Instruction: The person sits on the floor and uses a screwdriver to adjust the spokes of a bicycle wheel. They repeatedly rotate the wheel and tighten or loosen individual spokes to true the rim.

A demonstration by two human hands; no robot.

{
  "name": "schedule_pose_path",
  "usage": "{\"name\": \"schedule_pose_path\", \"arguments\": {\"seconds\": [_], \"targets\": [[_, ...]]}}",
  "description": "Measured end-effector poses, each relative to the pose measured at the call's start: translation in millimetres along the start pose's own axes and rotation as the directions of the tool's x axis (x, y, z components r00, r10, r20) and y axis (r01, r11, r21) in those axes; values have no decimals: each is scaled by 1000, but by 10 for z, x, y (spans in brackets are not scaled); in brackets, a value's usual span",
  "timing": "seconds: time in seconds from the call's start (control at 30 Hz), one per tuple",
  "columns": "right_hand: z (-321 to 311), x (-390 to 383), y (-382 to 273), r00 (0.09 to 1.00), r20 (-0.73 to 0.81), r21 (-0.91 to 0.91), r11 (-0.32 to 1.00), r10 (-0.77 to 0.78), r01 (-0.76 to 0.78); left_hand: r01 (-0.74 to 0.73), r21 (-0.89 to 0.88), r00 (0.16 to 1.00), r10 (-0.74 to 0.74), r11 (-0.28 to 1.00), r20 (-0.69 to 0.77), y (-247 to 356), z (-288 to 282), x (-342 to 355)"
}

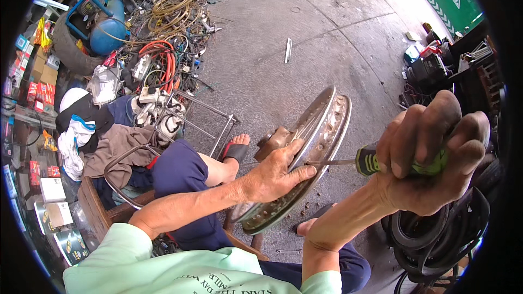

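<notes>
Two hands work on one wheel rim (pixel 327 125), the biggest thing before us: it stands on edge between our knees, its plane running from about seven o'clock near our lap up to one o'clock, a rusty hub (pixel 274 140) on its far side at ten o'clock. Our left hand (pixel 275 174) is nearer, laid over the rim's near edge, fingers curled on it, thumb stretched along the metal. Our right hand (pixel 430 158), off at three o'clock, is fisted tight round a green-handled screwdriver (pixel 370 161). Its long axis lies level, pointing toward nine o'clock, tip touching the rim just beside our left thumb.
</notes>
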State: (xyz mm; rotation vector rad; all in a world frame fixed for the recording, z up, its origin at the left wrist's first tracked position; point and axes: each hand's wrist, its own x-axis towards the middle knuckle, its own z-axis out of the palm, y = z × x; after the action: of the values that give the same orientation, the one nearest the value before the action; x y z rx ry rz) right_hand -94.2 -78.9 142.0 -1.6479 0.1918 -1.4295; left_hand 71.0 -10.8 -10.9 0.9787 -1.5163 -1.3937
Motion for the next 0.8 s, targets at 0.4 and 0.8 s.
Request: {"name": "schedule_pose_path", "arguments": {"seconds": [0.4, 0.8], "targets": [[68, -591, -442, 817, -540, -180, 976, -204, 125, 12, 66, 997, -7, 998, -72, 65, -39, 188], [859, -983, -750, 697, -539, -594, 800, -473, 84, 78, -26, 931, -82, 997, -356, 3, 217, 490]]}}
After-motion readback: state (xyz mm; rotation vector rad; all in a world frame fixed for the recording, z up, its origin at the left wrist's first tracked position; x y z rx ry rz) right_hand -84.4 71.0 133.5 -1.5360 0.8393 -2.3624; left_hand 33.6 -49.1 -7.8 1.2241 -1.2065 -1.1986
